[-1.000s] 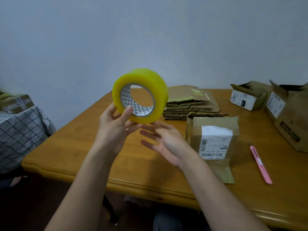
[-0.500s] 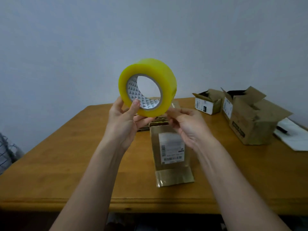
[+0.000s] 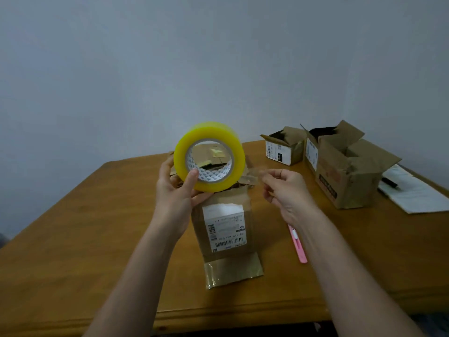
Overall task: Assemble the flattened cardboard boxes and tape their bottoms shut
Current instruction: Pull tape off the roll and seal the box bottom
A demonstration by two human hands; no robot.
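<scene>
My left hand point(image 3: 176, 193) grips a yellow tape roll point(image 3: 211, 155) upright above the table, thumb on its rim. To the right of the roll, my right hand point(image 3: 284, 188) pinches the clear free end of the tape point(image 3: 255, 173), which stretches a short way from the roll. Under both hands stands a small cardboard box point(image 3: 224, 229) with a white shipping label, one flap lying flat toward me. A stack of flattened boxes point(image 3: 211, 154) shows through the roll's hole and behind it.
A pink utility knife point(image 3: 298, 246) lies right of the small box. At the back right of the wooden table point(image 3: 85, 239) stand two open cardboard boxes point(image 3: 285, 148) point(image 3: 345, 166), with papers and a pen point(image 3: 413, 188) beyond them.
My right hand has pulled away from the roll to the right, drawing out a short strip of tape. The roll has dropped lower in view and the knife is visible again.
</scene>
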